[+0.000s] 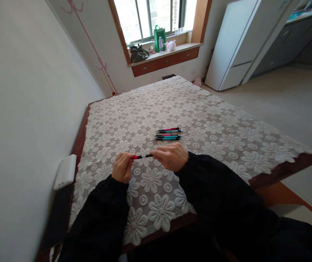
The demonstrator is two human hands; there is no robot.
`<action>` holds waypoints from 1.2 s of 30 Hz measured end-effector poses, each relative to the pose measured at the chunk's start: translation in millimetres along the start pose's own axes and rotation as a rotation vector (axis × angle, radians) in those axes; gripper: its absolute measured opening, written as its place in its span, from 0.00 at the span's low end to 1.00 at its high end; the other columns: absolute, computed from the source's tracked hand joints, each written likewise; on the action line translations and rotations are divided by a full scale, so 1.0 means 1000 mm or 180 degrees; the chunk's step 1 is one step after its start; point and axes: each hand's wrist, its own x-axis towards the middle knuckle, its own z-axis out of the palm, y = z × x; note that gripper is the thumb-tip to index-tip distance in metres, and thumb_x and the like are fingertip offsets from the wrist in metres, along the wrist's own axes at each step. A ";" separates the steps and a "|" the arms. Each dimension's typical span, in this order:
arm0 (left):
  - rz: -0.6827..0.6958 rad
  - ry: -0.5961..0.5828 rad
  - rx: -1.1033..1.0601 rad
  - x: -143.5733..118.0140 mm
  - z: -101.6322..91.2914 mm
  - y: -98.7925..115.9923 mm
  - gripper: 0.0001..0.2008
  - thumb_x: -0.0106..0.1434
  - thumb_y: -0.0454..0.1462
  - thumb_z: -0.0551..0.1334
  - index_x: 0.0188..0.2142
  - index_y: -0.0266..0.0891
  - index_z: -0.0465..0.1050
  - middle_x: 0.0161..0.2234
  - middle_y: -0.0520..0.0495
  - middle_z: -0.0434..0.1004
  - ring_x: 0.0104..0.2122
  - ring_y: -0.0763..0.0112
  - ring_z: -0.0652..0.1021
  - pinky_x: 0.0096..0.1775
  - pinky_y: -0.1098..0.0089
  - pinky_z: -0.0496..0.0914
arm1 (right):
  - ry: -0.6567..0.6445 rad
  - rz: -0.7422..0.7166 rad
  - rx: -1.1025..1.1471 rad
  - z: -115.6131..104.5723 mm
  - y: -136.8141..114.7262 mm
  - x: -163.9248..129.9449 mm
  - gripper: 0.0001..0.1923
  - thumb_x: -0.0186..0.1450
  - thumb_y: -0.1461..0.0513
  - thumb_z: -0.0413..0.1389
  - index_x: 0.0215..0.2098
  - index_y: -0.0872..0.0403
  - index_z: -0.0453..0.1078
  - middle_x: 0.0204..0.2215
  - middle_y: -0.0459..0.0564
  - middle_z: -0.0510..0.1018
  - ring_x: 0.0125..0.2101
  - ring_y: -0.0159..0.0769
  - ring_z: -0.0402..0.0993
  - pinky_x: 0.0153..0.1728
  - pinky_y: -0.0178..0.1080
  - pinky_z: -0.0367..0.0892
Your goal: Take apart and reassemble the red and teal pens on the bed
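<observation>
My left hand [122, 168] pinches a red pen barrel [136, 157] with a black end, held level just above the lace tablecloth. The fingers of my right hand [172, 156] are closed on a black pen piece [148, 155] in line with it. A thin, light-coloured section shows between the two parts; whether they are joined there I cannot tell. Beyond my hands lie several red and blue pens with black ends, in a nearer group [168, 138] and a farther group [169, 130], their tips towards the right.
A white flower-patterned tablecloth [151, 179] covers the table. At its left edge sit a white box-like device [66, 171] and a dark flat panel [56, 218]. Farther off are a pink coat stand [90, 42], a window sill with bags, and a white fridge [234, 40].
</observation>
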 end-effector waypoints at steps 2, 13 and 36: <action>0.0050 0.0023 -0.0034 0.000 0.000 0.000 0.11 0.68 0.33 0.51 0.41 0.39 0.72 0.31 0.46 0.74 0.35 0.63 0.71 0.39 0.62 0.67 | -0.0010 0.0014 -0.0018 0.000 0.000 0.000 0.13 0.72 0.57 0.49 0.46 0.48 0.75 0.31 0.45 0.80 0.26 0.30 0.69 0.25 0.39 0.44; 0.0107 -0.0062 0.0129 -0.002 0.002 -0.006 0.13 0.68 0.34 0.51 0.44 0.40 0.74 0.32 0.46 0.76 0.36 0.63 0.72 0.40 0.62 0.66 | -0.0100 0.0054 0.0024 -0.002 -0.002 0.001 0.13 0.72 0.57 0.49 0.45 0.49 0.75 0.31 0.46 0.79 0.26 0.29 0.69 0.25 0.39 0.44; -0.0296 -0.0063 0.0773 -0.005 0.016 -0.028 0.17 0.65 0.33 0.55 0.51 0.47 0.76 0.43 0.46 0.79 0.43 0.60 0.74 0.48 0.59 0.68 | -0.0686 0.0505 0.0152 0.021 0.034 0.004 0.15 0.65 0.68 0.52 0.49 0.53 0.72 0.45 0.52 0.78 0.46 0.39 0.72 0.44 0.38 0.63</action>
